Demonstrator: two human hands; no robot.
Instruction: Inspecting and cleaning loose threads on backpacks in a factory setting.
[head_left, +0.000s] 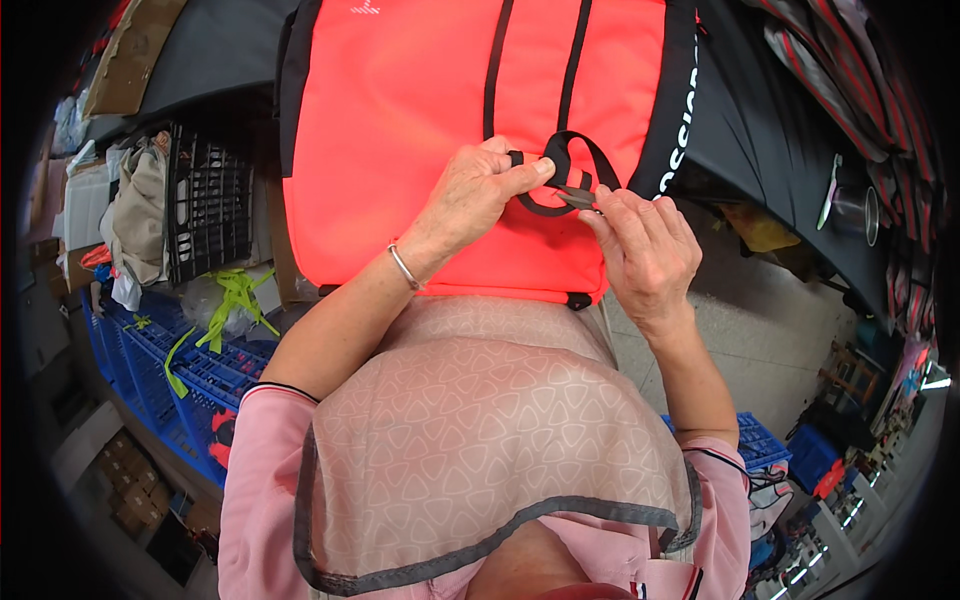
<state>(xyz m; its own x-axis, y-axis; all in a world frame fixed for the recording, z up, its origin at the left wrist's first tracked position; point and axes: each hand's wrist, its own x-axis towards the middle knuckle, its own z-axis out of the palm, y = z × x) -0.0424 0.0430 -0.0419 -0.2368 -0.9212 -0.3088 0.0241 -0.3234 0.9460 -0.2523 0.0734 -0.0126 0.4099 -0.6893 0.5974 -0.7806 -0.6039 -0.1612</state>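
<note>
Orange-red fabric fills the upper middle of the view: a padded bag [420, 150] with black trim lies flat on a dark desk [770, 130], its lower edge hanging toward the person's lap. Two black straps [575, 60] run down its face from twelve o'clock and end in a loop of black webbing [585, 150] just above the centre.

The left hand [470, 195] comes in from seven o'clock, a thin metal bangle [403, 268] on the wrist. Its grip is pressed together, thumb and forefinger pinching the webbing loop at its left side. The right hand [645, 250] comes up from five o'clock; its grip is also closed, fingertips pinching a small dark buckle [578, 197] where the webbing passes through it. The two hands nearly touch, the buckle between them, all of it resting on the bag's face.

A beige patterned apron [480, 430] with grey edging covers the lap at six o'clock, over pink sleeves [265, 470].

At nine o'clock stands a black wire crate [208, 205] with pale cloth [135, 215] beside it; below, toward eight o'clock, blue plastic crates [170, 360] carry yellow-green strips [235, 300]. At three o'clock a metal cup [852, 212] sits on the desk, and at four o'clock the pale floor [770, 340] shows, with another blue crate [760, 440] near it.
</note>
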